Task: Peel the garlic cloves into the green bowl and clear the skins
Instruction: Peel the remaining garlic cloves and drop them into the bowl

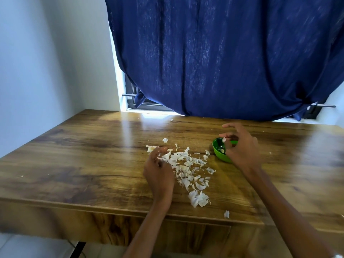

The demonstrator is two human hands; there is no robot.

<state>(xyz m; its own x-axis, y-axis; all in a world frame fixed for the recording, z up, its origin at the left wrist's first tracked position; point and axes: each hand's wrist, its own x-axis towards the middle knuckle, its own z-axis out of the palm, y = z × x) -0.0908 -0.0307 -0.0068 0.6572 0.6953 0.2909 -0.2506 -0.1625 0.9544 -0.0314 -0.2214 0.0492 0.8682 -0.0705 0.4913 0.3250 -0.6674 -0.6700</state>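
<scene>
- The right hand (pixel 242 148) hovers over the green bowl (pixel 218 154), right of the frame's centre; its fingers are spread and loosely curved, and a small pale garlic clove (pixel 224 140) shows at the fingertips above the bowl's rim. Motion blur makes it unclear whether the clove is pinched or free.
- The green bowl sits on the wooden table (pixel 93 155), partly covered by the right hand; a pale piece lies inside it.
- The left hand (pixel 158 172) rests at the left edge of the garlic skins (pixel 186 168) near the frame's centre, fingers curled inward; whether they pinch anything cannot be told.
- The skins lie scattered in a loose white heap between the two hands, running from mid-frame down toward the table's near edge, with one stray flake (pixel 226 214) at that edge.
- A dark blue curtain (pixel 223 53) hangs across the upper right, above the table's far edge.
</scene>
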